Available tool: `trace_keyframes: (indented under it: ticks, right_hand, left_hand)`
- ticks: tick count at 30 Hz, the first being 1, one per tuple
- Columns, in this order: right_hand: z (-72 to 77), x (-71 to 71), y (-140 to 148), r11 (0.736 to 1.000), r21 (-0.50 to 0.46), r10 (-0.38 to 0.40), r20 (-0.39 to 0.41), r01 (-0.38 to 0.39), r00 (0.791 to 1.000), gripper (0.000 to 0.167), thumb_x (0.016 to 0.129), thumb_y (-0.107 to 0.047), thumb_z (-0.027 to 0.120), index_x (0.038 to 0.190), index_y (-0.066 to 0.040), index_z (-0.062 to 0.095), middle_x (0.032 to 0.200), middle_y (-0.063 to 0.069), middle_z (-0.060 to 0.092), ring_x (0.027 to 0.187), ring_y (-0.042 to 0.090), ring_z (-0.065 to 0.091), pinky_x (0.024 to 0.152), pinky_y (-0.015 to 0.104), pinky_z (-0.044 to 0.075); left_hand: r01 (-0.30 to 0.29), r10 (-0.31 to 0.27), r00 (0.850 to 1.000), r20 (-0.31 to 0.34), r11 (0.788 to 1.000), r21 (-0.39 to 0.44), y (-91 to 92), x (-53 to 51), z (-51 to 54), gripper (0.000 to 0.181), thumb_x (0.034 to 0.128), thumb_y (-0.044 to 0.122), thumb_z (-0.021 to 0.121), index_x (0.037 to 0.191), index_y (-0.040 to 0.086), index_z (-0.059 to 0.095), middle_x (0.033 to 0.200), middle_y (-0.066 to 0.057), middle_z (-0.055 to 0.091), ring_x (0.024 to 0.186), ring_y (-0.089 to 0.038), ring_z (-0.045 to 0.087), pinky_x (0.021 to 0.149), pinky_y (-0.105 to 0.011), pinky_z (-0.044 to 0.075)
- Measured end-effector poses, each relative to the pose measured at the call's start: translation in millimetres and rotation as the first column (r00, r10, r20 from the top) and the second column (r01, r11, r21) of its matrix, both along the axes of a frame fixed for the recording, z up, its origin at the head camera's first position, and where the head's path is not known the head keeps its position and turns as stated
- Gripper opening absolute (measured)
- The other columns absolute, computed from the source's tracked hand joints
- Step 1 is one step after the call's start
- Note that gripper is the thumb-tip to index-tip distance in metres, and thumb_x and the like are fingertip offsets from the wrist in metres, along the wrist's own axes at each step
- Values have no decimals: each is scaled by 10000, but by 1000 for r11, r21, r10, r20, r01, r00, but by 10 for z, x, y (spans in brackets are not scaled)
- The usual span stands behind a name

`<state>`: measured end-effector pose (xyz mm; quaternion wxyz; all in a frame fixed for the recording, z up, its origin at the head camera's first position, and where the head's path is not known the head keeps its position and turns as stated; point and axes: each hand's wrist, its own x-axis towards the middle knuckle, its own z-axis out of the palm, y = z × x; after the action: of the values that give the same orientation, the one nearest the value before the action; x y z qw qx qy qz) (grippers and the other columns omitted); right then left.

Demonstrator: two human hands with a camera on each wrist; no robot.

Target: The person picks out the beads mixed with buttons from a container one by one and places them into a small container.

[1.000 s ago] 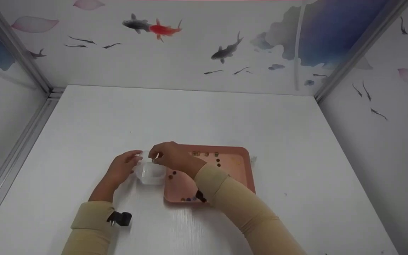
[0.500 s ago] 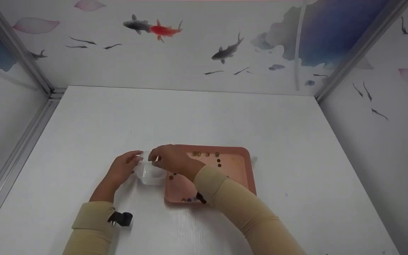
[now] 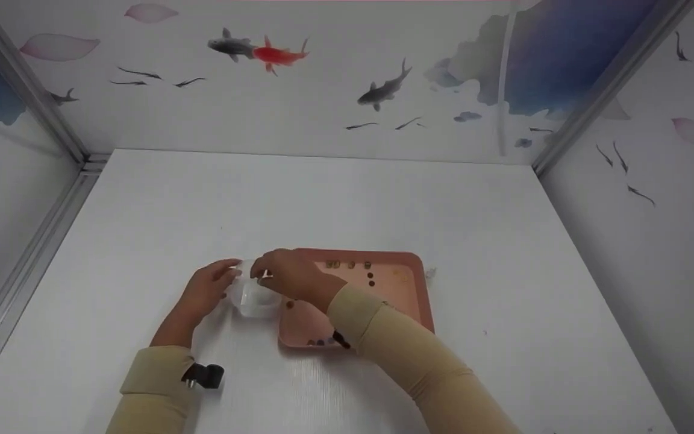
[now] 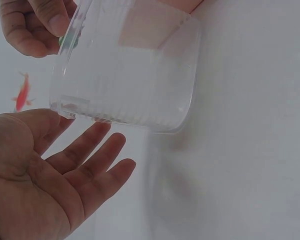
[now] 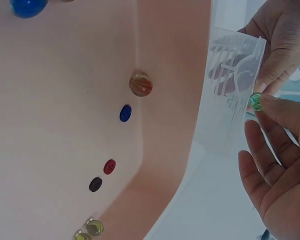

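A clear plastic box (image 3: pixel 256 299) stands against the left side of the pink tray (image 3: pixel 356 346). My left hand (image 3: pixel 205 289) holds the box by its rim, with the thumb at the edge, as the left wrist view shows. Over the rim, my right hand (image 3: pixel 293 274) pinches a small green glass marble (image 5: pixel 256 101) between thumb and forefinger. The same green marble (image 4: pixel 69 39) shows beside the box's edge in the left wrist view. From the head view the marble is hidden by the fingers.
In the tray lie a blue button (image 5: pixel 125 113), a red button (image 5: pixel 109 166), a dark button (image 5: pixel 95 184), an orange-streaked marble (image 5: pixel 141 83) and a large blue marble (image 5: pixel 28 6). A small clear scrap (image 3: pixel 431 273) lies right of the tray. Patterned walls enclose the white table (image 3: pixel 323 199).
Very little differs: my right hand has sunk slightly toward the box with its pinch kept. My left hand and the box stay in place.
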<state>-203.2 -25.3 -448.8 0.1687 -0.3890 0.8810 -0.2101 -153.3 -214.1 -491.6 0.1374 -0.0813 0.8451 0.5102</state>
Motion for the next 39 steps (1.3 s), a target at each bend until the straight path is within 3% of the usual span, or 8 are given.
trace_keyframes:
  ticks: [10, 19, 29, 33, 39]
  right_hand:
    - [-38, 41, -37, 995, 87, 55, -129, -43, 990, 235, 941, -142, 644, 1163, -176, 711, 1151, -62, 689, 1083, 65, 608, 905, 183, 489]
    - [0, 71, -10, 991, 114, 97, -235, -72, 967, 221, 949, -157, 633, 1151, -183, 719, 1132, -64, 698, 1076, 77, 616, 886, 182, 499]
    - [10, 64, -4, 982, 183, 90, -235, -47, 968, 248, 951, -190, 633, 1188, -223, 702, 1170, -83, 678, 1089, 78, 599, 895, 211, 500]
    - [0, 71, 9, 984, 172, 87, -241, -46, 967, 271, 940, -181, 650, 1204, -221, 691, 1227, -66, 654, 1135, 102, 578, 919, 229, 498]
    - [17, 62, 41, 991, 109, 105, -328, -73, 939, 288, 928, -174, 665, 1215, -200, 677, 1281, -30, 624, 1210, 133, 541, 1009, 264, 454]
  left_hand:
    - [-3, 3, 1000, -2, 1000, -12, -39, 25, -42, 456, 1037, 287, 460, 1433, 63, 438, 1460, -198, 438, 1292, -350, 465, 1005, -484, 468]
    - [16, -17, 1000, -8, 1000, -21, -8, 37, 12, 466, 1041, 280, 445, 1435, 33, 424, 1470, -216, 416, 1302, -375, 450, 1000, -488, 470]
    - [24, -24, 1000, -16, 999, -30, 9, -1, 3, 456, 1043, 276, 439, 1433, 39, 429, 1473, -206, 416, 1303, -368, 450, 1005, -490, 466]
    - [18, -19, 1000, -21, 999, -28, 11, 1, -5, 451, 1042, 269, 442, 1429, 36, 435, 1476, -208, 413, 1309, -370, 445, 1003, -491, 468]
    - [13, -14, 1000, -24, 1000, -22, 17, -6, -2, 448, 1039, 268, 454, 1423, 39, 443, 1444, -216, 450, 1275, -356, 473, 978, -476, 486]
